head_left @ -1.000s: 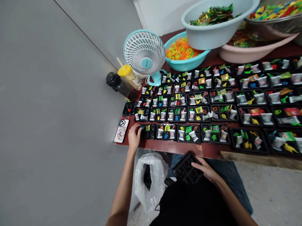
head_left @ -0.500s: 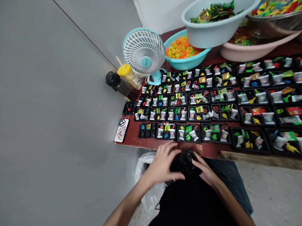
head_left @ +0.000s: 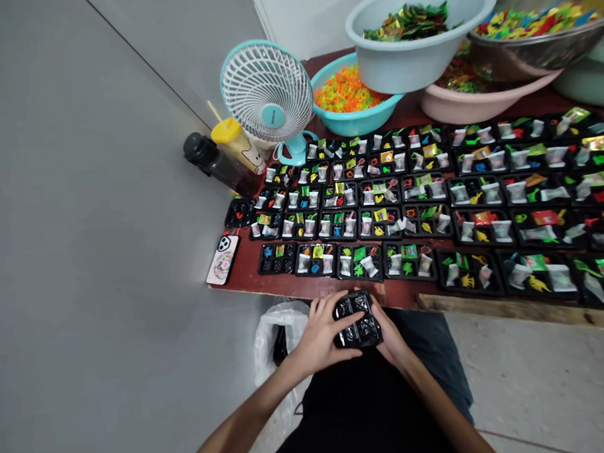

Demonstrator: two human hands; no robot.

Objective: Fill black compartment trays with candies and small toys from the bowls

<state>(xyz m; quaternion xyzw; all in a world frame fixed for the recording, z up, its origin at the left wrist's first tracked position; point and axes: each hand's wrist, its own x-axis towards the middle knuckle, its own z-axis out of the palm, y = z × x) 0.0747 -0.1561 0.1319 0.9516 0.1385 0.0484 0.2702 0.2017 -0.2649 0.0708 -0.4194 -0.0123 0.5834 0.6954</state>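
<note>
Both hands hold a small black plastic tray (head_left: 357,319) with empty compartments, over my lap just below the table's front edge. My left hand (head_left: 320,332) grips its left side with fingers curled over the top. My right hand (head_left: 391,336) closes on its right side from below. Just beyond, rows of black trays (head_left: 381,213) filled with small bags and coloured toys cover the red-brown table (head_left: 244,272). The nearest row begins with a partly filled tray (head_left: 276,259) at the left.
A phone (head_left: 222,260) lies at the table's left corner. A small teal fan (head_left: 269,101), a yellow cup (head_left: 236,144) and a dark bottle (head_left: 203,157) stand at the back left. Basins (head_left: 414,48) of coloured pieces sit behind. A white plastic bag (head_left: 274,334) hangs below the table.
My left hand left the tray at the table's front left and came down to the black tray in my lap. Both hands now grip it, and the view shifted slightly right.
</note>
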